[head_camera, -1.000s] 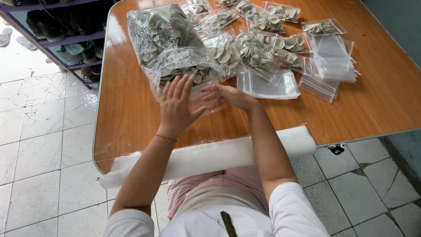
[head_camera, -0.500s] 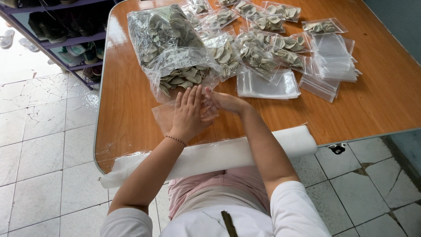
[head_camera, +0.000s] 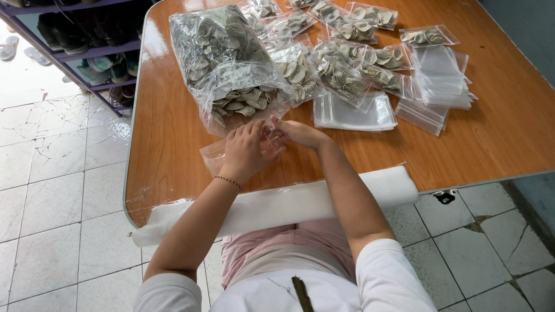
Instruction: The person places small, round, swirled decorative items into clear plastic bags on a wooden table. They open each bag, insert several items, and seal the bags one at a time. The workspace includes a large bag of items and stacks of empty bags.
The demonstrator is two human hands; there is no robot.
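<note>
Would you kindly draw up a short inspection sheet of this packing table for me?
Surface: glossy wooden table, white foam roll along its near edge.
Job's things: small clear bag under left hand; right hand at its top edge.
Clutter: large bag of pale shells, filled small bags, empty bag stacks.
Hands: both on the bag; grip unclear.
Cables: nothing seen.
Surroundings: cracked tiled floor, shoe rack.

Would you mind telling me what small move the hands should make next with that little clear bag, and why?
Probably spread the small clear bag's mouth open. The left hand lies flat on it, the right hand pinches its edge, it looks empty, and the big bag of coiled pieces sits just beyond.
</note>
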